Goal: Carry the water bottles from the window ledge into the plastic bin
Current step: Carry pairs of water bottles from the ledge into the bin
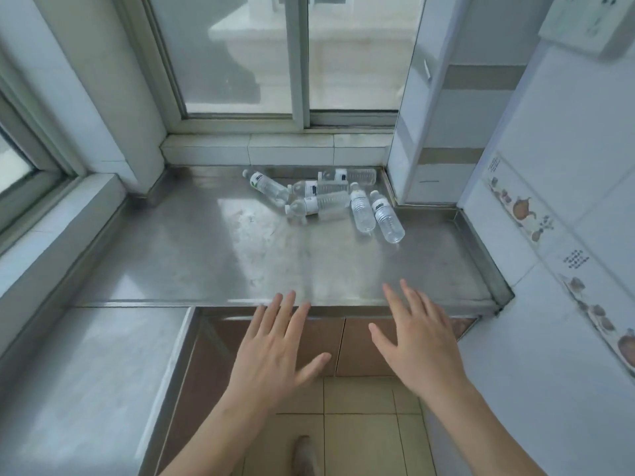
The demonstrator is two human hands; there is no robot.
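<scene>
Both hands, left hand (275,341) and right hand (417,341), spread empty; water bottles (323,202) bear unreadable white labels.

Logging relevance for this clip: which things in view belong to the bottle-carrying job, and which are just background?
Part of the job:
- water bottles, six lying on their sides
- steel ledge they lie on
- left hand and right hand, both open and empty

Just there:
- window
- wall socket
- decorated tiles

The plastic bin is not in view.
</scene>
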